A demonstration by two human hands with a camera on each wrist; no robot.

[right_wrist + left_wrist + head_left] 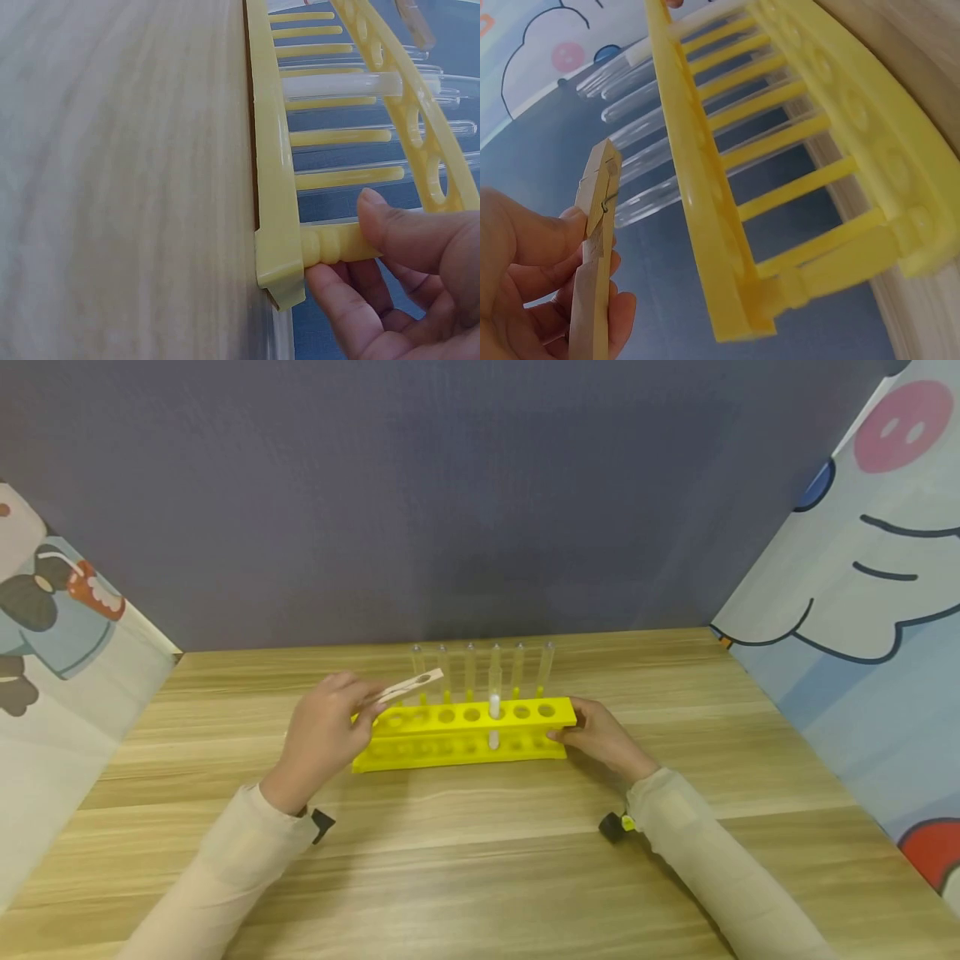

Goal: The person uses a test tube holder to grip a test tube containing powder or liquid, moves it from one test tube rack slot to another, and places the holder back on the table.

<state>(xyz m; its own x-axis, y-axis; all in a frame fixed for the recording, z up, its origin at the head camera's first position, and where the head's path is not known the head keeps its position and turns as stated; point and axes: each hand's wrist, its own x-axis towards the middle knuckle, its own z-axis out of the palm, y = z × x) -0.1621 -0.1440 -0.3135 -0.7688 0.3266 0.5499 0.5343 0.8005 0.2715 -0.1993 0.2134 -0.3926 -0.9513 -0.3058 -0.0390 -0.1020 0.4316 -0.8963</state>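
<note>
A yellow test tube rack [420,730] stands upright on the wooden table. My left hand [324,731], beside the rack's left end, grips a wooden test tube clamp [596,225] shaped like a clothes peg. Nothing shows between the clamp's tips, which overlap the rack's top in the head view. At the other end, my right hand [606,745] holds the rack's end post [341,244] with thumb and fingers. One clear test tube with white contents [337,85] sits in a hole right of the middle. Several clear tubes [470,670] stand along the back, over yellow pegs.
Behind the table [465,860] rises a dark grey panel [450,510]. Walls with cartoon pictures flank it on the left and right. A small black device [611,827] hangs at my right wrist, with another black piece [322,824] at the left.
</note>
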